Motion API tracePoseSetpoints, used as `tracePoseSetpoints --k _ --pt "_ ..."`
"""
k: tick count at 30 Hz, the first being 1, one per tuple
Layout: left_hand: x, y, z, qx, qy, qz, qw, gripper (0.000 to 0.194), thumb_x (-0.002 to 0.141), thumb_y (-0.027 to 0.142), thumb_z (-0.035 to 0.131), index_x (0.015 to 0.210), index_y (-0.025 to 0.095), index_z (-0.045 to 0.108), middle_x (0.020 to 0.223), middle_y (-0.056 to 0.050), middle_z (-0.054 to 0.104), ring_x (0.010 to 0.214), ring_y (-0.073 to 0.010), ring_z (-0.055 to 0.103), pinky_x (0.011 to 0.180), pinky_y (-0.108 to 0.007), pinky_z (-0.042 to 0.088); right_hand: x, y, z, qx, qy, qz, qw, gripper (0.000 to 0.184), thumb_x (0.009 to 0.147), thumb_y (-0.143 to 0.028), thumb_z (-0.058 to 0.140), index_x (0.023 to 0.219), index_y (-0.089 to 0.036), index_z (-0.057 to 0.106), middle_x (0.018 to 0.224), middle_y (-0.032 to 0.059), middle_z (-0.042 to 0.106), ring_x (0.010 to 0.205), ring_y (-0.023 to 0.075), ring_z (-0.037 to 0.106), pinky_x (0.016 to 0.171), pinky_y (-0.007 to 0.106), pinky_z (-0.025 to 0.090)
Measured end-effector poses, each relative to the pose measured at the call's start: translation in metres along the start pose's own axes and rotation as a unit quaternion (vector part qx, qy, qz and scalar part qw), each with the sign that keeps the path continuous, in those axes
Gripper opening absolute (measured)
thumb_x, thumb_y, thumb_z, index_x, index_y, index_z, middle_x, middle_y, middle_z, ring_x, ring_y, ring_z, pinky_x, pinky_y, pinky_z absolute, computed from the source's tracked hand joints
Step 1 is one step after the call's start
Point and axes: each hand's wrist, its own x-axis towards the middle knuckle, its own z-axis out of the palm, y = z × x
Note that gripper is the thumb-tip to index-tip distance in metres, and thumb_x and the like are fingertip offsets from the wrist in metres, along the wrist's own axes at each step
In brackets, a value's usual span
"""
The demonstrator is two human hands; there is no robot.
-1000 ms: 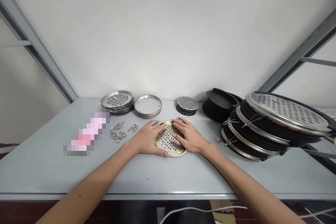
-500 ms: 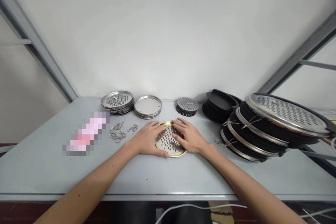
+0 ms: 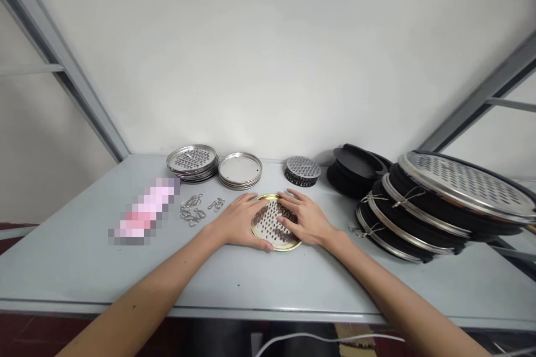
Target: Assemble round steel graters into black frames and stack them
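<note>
A round perforated metal disc with a gold rim (image 3: 273, 228) lies flat on the grey table (image 3: 234, 279), in the middle. My left hand (image 3: 238, 223) rests on the disc's left edge, fingers stretched out and thumb at the near rim. My right hand (image 3: 304, 220) lies flat on the disc's right side, fingers spread over the holes. Neither hand lifts the disc; both press on it from above.
Behind stand a stack of perforated steel discs (image 3: 192, 160), a stack of plain steel discs (image 3: 240, 170) and a small dark perforated stack (image 3: 302, 170). Loose wire clips (image 3: 195, 209) lie left. Black lids (image 3: 355, 164) and a leaning pile of large assembled rings (image 3: 439, 206) fill the right.
Both hands stay on the disc with hardly any movement. The whole scene has shifted slightly to the right in the picture as my head turned.
</note>
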Motion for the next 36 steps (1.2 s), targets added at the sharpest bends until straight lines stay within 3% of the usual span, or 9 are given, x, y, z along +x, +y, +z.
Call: tracePoseSetpoints --k 11,18,24,36 --pt "0.000 0.000 -0.001 0.000 -0.001 0.009 1.000 0.107 0.053 0.071 0.072 0.142 0.023 0.036 0.142 -0.007 0.047 0.134 -0.0367 0.033 0.110 -0.048 0.029 0.001 -0.002 0.000 -0.006 0.009 0.006 1.000 0.051 0.089 -0.051 0.046 0.127 -0.017 0.057 0.136 0.0112 0.053 0.134 0.0335 0.035 0.107 0.053 0.035" --pt "0.002 -0.004 -0.009 0.000 -0.014 0.024 1.000 0.103 0.057 0.070 0.071 0.142 0.023 0.037 0.142 -0.007 0.047 0.133 -0.0355 0.035 0.109 -0.047 0.031 0.001 0.004 0.006 0.050 0.033 0.017 0.998 0.044 0.096 -0.043 0.038 0.124 -0.016 0.057 0.135 0.0122 0.053 0.132 0.0287 0.039 0.109 0.050 0.034" --pt "0.000 -0.006 -0.013 0.004 -0.017 0.045 0.999 0.101 0.063 0.073 0.065 0.143 0.020 0.035 0.149 -0.011 0.036 0.136 -0.0325 0.032 0.112 -0.045 0.026 0.000 0.013 0.004 0.051 0.052 0.041 0.997 0.046 0.096 -0.043 0.036 0.129 -0.016 0.053 0.136 0.0156 0.051 0.132 0.0276 0.039 0.109 0.050 0.033" --pt "-0.001 -0.006 -0.011 -0.007 -0.021 0.044 0.999 0.102 0.063 0.071 0.066 0.145 0.021 0.032 0.148 -0.008 0.039 0.136 -0.0345 0.030 0.112 -0.047 0.028 -0.001 0.007 0.003 0.046 0.016 0.032 0.998 0.049 0.095 -0.045 0.039 0.131 -0.015 0.053 0.142 0.0166 0.044 0.134 0.0292 0.034 0.111 0.049 0.030"
